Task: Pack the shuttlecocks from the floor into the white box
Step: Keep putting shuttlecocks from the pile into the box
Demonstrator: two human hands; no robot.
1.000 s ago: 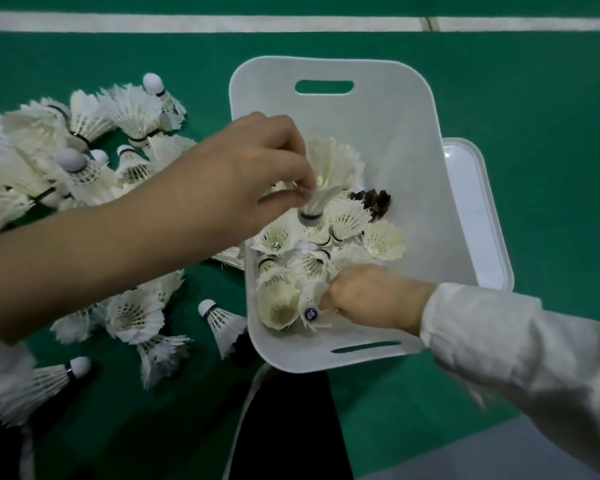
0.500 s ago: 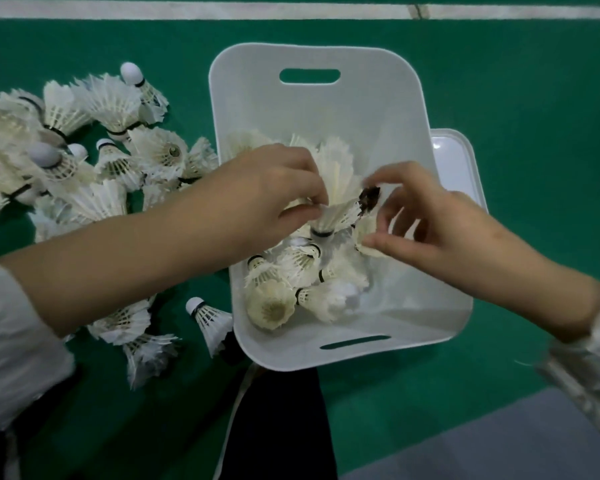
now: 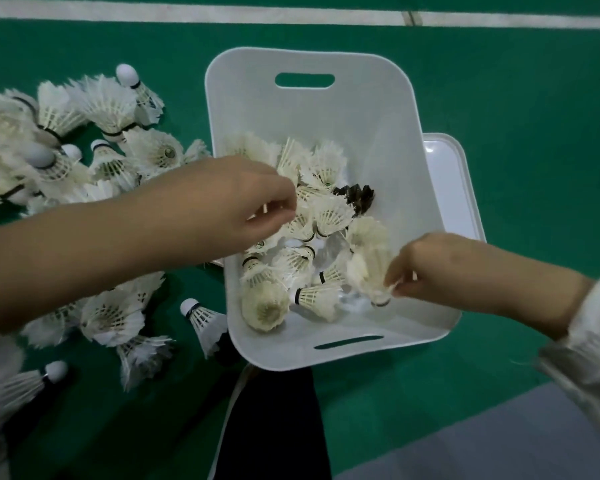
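Note:
The white box (image 3: 305, 60) stands on the green floor with several white shuttlecocks heaped inside (image 3: 329, 216). My left hand (image 3: 236, 206) reaches in from the left, its fingertips pinched on the feathers of a shuttlecock (image 3: 303, 197) at the top of the heap. My right hand (image 3: 440, 268) comes in from the right and pinches another shuttlecock (image 3: 369, 268) by its feathers near the box's right wall. Several more shuttlecocks lie loose on the floor left of the box (image 3: 101, 109), and one stands by its front left corner (image 3: 201, 317).
A dark feathered piece (image 3: 355, 197) lies among the shuttlecocks in the box. A white lid (image 3: 447, 174) sticks out behind the box's right side. A dark trouser leg (image 3: 271, 427) is just below the box. A white court line (image 3: 187, 13) runs along the top.
My right hand has dropped from near the dark piece to the box's right side and closed on a shuttlecock. My left hand has sunk a little toward the heap.

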